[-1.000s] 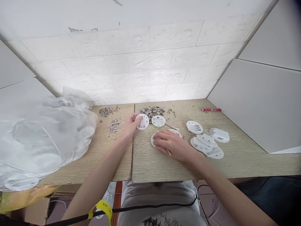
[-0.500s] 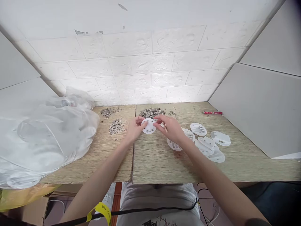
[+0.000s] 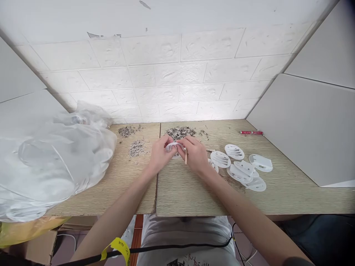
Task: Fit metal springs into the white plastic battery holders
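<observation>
My left hand (image 3: 161,154) is closed on the left side of a round white plastic plate (image 3: 174,144), thumb in front. The plate is tilted, so I see it nearly edge-on, and fingers cover much of it. My right hand (image 3: 194,153) pinches the plate's right side. A thin tan stick (image 3: 186,156) also pokes down from between the fingers of that hand; its kind is unclear. Just behind both hands lies a pile of small metal pieces (image 3: 180,132). Right of my right hand, several more white plates with slots (image 3: 220,159) lie about, some overlapping.
Two smaller heaps of tiny metal parts (image 3: 136,147) lie left of the table seam. A big translucent plastic bag (image 3: 63,159) covers the table's left end. Near the right panel lies a red pen-like object (image 3: 251,132). A white brick-pattern wall (image 3: 191,81) closes off the back.
The plate has tipped from facing me to nearly edge-on. My right hand has shifted left, closer to my left hand, and the tan stick now shows plainly.
</observation>
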{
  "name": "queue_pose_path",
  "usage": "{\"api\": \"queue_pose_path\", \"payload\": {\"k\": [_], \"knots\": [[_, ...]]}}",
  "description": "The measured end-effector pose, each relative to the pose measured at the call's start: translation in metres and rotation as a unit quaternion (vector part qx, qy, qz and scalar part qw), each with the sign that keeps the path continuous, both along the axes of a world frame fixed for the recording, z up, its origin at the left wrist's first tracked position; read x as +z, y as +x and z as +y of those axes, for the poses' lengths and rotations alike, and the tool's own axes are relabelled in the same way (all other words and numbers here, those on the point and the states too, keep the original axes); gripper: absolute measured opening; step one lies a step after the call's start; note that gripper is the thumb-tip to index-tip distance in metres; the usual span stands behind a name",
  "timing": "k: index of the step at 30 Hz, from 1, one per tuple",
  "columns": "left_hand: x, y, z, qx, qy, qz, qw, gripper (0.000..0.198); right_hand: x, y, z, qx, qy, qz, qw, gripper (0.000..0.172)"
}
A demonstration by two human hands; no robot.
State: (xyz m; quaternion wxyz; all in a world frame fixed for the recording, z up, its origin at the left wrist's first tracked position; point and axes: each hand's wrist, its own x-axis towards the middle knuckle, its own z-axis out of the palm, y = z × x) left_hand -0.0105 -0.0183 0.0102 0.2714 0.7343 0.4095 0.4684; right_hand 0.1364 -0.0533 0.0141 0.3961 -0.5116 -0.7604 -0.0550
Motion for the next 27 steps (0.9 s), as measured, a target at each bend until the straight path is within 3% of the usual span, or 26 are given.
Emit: {"api": "queue_pose_path", "payload": {"k": [8,15,19,22,27], "knots": [[0.002,0.000,0.001,-0.090,-0.114,-0.054,0.988,0.006,0.000,0.008,-0.002,0.015,-0.027,0.031,0.999,0.019],[-0.001,0.001,0.001,-0.072,-0.125,-0.040,0.989,0.008,-0.003,0.007,-0.004,0.030,-0.065,0.073,0.995,0.019],[0.001,-0.003,0.001,-0.076,-0.160,0.011,0.984,0.010,0.009,0.005,-0.007,-0.006,-0.180,0.054,0.982,0.012],[0.005,-0.009,0.001,-0.086,-0.178,0.086,0.976,0.007,0.021,0.003,-0.008,-0.004,-0.296,0.001,0.955,0.010],[0.018,-0.019,0.000,-0.172,-0.245,0.180,0.937,0.009,0.031,-0.001,-0.008,0.016,-0.404,-0.061,0.913,0.009]]}}
